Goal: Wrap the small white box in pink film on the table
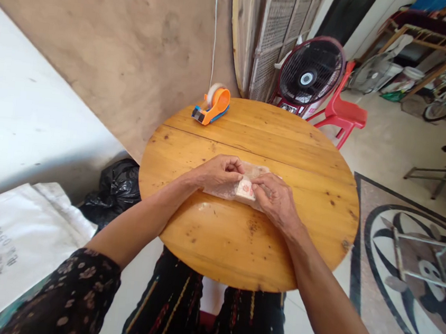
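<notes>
A small parcel wrapped in clear bubble wrap (223, 190) lies on the round wooden table (239, 243), with a red and white label showing between my hands. My left hand (219, 171) is curled, its fingers pinching the wrap at the parcel's left top. My right hand (277, 198) rests over the parcel's right part, fingers bent and pressing on it. Both hands meet at the parcel's middle. Most of the parcel is hidden under my hands.
An orange and blue tape dispenser (212, 105) sits at the table's far left edge. Behind the table stand a black floor fan (310, 72) and a red plastic chair (342, 116). A black bag (117, 188) and a white printed sack (12, 240) lie on the left.
</notes>
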